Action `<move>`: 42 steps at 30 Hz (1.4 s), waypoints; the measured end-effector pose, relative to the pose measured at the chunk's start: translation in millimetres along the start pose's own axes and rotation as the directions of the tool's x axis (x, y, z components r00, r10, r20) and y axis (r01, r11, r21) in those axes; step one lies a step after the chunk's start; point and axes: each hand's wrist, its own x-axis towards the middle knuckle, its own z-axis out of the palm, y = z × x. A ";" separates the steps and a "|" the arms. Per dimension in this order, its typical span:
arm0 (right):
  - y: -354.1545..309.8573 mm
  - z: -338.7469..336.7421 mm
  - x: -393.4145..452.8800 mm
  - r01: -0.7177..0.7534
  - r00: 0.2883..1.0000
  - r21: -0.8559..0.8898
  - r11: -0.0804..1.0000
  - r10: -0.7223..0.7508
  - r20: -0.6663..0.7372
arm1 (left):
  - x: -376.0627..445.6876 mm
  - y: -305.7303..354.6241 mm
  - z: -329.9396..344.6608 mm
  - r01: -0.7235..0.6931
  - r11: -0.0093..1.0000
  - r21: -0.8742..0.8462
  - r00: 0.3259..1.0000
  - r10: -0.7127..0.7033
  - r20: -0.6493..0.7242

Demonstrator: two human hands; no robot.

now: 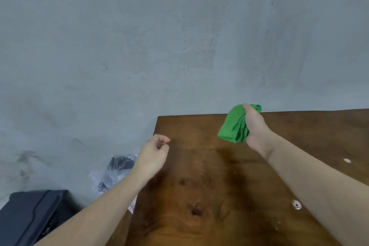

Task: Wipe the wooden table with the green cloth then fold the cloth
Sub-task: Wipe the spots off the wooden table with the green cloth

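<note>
A grey concrete wall [179,36] was seen filling the upper part of the head view, marked with faint stains and scuffs. Below it, a brown wooden worktop [209,185] was seen running from the far edge toward the camera, its grain dark in patches, with knots near the middle and small pale chipped spots on the right side. To the left of the worktop, low down, a black case [34,215] was seen, and between it and the worktop a crumpled clear plastic bag [115,170] with something dark inside was partly hidden by the left forearm. Both bare forearms were stretched forward over the worktop. The green cloth [232,126] was held bunched near the far edge of the worktop, right of centre, its upper end showing against the wall and its lower part hanging in loose folds; whether it touched the wood could not be told. The right hand [254,126] was clamped around the cloth from the right side, fingers wrapped over the bunched fabric. The left hand [154,150] was held at the worktop's left edge, well apart from the cloth, its fingers loosely curled with thumb and fingertips close together and nothing gripped.
</note>
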 end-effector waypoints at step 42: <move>89.7 83.7 131.5 0.478 0.866 -0.852 -0.212 -0.043 0.497 | 75.7 -102.9 -6.1 0.088 0.995 -0.042 0.995 -0.086 0.043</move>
